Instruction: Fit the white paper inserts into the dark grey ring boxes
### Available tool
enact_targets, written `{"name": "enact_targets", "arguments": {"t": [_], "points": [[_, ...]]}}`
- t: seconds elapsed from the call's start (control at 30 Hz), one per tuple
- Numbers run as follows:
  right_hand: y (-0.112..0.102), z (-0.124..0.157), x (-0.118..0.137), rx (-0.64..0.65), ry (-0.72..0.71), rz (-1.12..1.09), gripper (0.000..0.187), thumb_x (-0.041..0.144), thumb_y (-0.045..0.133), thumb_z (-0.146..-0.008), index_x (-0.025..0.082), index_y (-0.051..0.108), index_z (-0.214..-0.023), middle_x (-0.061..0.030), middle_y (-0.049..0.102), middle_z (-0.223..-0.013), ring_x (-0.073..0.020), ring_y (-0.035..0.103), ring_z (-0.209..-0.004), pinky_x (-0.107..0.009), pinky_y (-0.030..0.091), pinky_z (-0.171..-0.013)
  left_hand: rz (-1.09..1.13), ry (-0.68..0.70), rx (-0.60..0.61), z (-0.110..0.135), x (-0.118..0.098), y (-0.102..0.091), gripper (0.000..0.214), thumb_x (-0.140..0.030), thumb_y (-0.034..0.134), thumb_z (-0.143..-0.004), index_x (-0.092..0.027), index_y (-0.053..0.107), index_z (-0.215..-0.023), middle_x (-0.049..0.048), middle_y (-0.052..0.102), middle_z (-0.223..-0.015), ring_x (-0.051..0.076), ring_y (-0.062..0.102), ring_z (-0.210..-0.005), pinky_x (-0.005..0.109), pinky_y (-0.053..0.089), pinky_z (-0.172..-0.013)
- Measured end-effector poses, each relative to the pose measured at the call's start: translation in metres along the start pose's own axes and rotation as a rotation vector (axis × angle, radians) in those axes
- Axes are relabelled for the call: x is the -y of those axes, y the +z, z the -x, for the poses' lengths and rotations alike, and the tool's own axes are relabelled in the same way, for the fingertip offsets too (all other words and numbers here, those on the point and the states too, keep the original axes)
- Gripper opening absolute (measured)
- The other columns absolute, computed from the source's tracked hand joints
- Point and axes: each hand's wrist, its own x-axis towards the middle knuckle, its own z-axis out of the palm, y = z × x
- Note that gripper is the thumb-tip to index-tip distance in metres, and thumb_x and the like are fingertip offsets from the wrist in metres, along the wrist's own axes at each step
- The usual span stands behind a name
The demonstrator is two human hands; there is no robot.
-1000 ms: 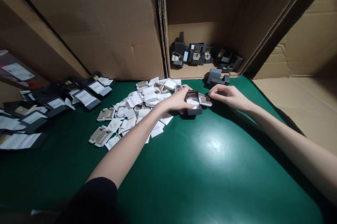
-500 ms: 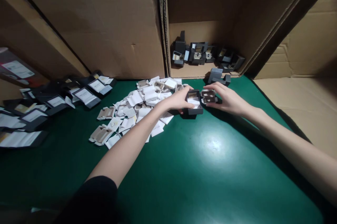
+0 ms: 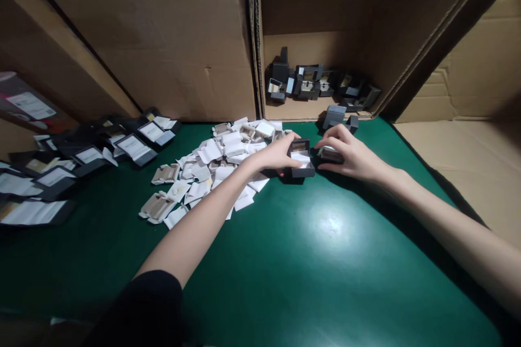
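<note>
My left hand [image 3: 280,153] is closed around the left side of a small open black box [image 3: 303,171], thumb at its near rim. White paper lies inside the box, which stands upright on the green table. Just right of it, my right hand [image 3: 353,155] pinches a small cardboard insert [image 3: 330,155] between thumb and fingers, apart from the box. The fingers partly hide the insert. Beside and under my left wrist spreads a heap of white folded cardboard inserts [image 3: 209,151].
Several open black boxes [image 3: 308,86] sit in a large cardboard box [image 3: 301,43] at the back. More black boxes with white labels [image 3: 134,147] lie at the left. Two dark pieces [image 3: 336,116] rest behind my right hand. The green table [image 3: 285,271] extends toward me.
My right hand has turned the cardboard insert, so its brown, hollow side no longer faces up, and has shifted slightly right. My left hand keeps its hold on the black box.
</note>
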Motion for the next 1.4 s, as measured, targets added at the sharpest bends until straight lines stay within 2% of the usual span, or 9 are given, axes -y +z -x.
{"name": "enact_targets", "arguments": {"t": [0.07, 0.17, 0.33, 0.47, 0.57, 0.73, 1.03, 1.23, 1.4], "points": [[-0.008, -0.002, 0.006, 0.088, -0.024, -0.133, 0.039, 0.046, 0.062, -0.082, 0.021, 0.057, -0.112, -0.0103, 0.055, -0.108, -0.024, 0.058, -0.098, -0.036, 0.051, -0.081, 0.007, 0.002, 0.0, -0.001, 0.001, 0.0, 0.062, -0.024, 0.069, -0.074, -0.021, 0.037, -0.126, 0.0096, 0.051, -0.104, 0.021, 0.06, -0.078, 0.024, 0.052, -0.048], [-0.023, -0.006, 0.014, 0.199, 0.055, -0.271, 0.032, 0.048, 0.054, -0.087, 0.02, 0.06, -0.102, -0.0073, 0.064, -0.1, -0.0206, 0.061, -0.091, -0.033, 0.05, -0.08, 0.009, 0.012, -0.011, -0.002, 0.002, 0.001, 0.06, -0.022, 0.069, -0.074, -0.02, 0.038, -0.125, 0.0093, 0.053, -0.1, 0.021, 0.06, -0.076, 0.025, 0.052, -0.046], [-0.037, -0.004, 0.021, 0.301, 0.171, -0.015, 0.046, 0.061, 0.06, -0.077, 0.019, 0.059, -0.096, -0.0085, 0.062, -0.098, -0.0211, 0.06, -0.079, -0.032, 0.047, -0.063, 0.001, 0.023, -0.031, -0.002, 0.001, 0.001, 0.061, -0.02, 0.069, -0.073, -0.019, 0.038, -0.126, 0.013, 0.052, -0.11, 0.021, 0.061, -0.076, 0.025, 0.051, -0.044], [-0.032, 0.0, 0.024, 0.411, 0.199, 0.086, 0.038, 0.055, 0.06, -0.078, 0.022, 0.058, -0.096, -0.0054, 0.061, -0.095, -0.0171, 0.058, -0.068, -0.029, 0.043, -0.056, -0.055, 0.07, -0.063, 0.0, -0.002, 0.002, 0.059, -0.016, 0.065, -0.075, -0.018, 0.039, -0.127, 0.0139, 0.051, -0.115, 0.016, 0.06, -0.068, 0.025, 0.051, -0.047], [-0.024, 0.001, 0.019, 0.392, 0.179, 0.084, 0.031, 0.048, 0.057, -0.082, 0.022, 0.058, -0.099, -0.0053, 0.06, -0.098, -0.0169, 0.059, -0.071, -0.028, 0.044, -0.058, -0.192, 0.144, -0.175, -0.003, 0.0, 0.004, 0.053, -0.014, 0.062, -0.076, -0.017, 0.042, -0.125, 0.0124, 0.053, -0.115, 0.016, 0.059, -0.071, 0.028, 0.052, -0.057], [-0.011, 0.0, 0.007, 0.306, 0.148, 0.016, 0.033, 0.046, 0.055, -0.084, 0.022, 0.056, -0.107, -0.0073, 0.062, -0.104, -0.0204, 0.062, -0.085, -0.03, 0.048, -0.068, -0.415, 0.299, -0.389, -0.01, 0.01, 0.006, 0.042, -0.01, 0.059, -0.074, -0.016, 0.051, -0.115, 0.0091, 0.054, -0.108, 0.023, 0.055, -0.098, 0.034, 0.048, -0.083], [0.006, 0.002, -0.002, 0.144, 0.139, -0.022, 0.031, 0.034, 0.061, -0.077, 0.019, 0.057, -0.104, -0.0079, 0.063, -0.095, -0.0192, 0.062, -0.078, -0.03, 0.049, -0.068, -0.104, 0.17, -0.27, -0.007, 0.006, 0.004, 0.051, -0.014, 0.065, -0.074, -0.017, 0.043, -0.119, 0.0103, 0.054, -0.109, 0.015, 0.057, -0.074, 0.019, 0.047, -0.047], [-0.012, 0.0, -0.001, 0.067, 0.074, 0.007, 0.031, 0.034, 0.06, -0.077, 0.018, 0.059, -0.104, -0.0102, 0.064, -0.097, -0.022, 0.062, -0.083, -0.033, 0.05, -0.071, -0.223, 0.197, -0.347, -0.008, 0.008, 0.007, 0.047, -0.012, 0.062, -0.074, -0.017, 0.045, -0.118, 0.0083, 0.057, -0.105, 0.018, 0.058, -0.081, 0.022, 0.046, -0.056], [-0.025, -0.004, 0.019, 0.059, -0.004, -0.005, 0.028, 0.032, 0.058, -0.081, 0.02, 0.059, -0.105, -0.0094, 0.065, -0.097, -0.0222, 0.061, -0.084, -0.034, 0.05, -0.072, -0.299, 0.232, -0.372, -0.012, 0.009, 0.016, 0.043, -0.012, 0.061, -0.072, -0.016, 0.046, -0.112, 0.0064, 0.059, -0.098, 0.02, 0.057, -0.082, 0.028, 0.046, -0.064]]}}
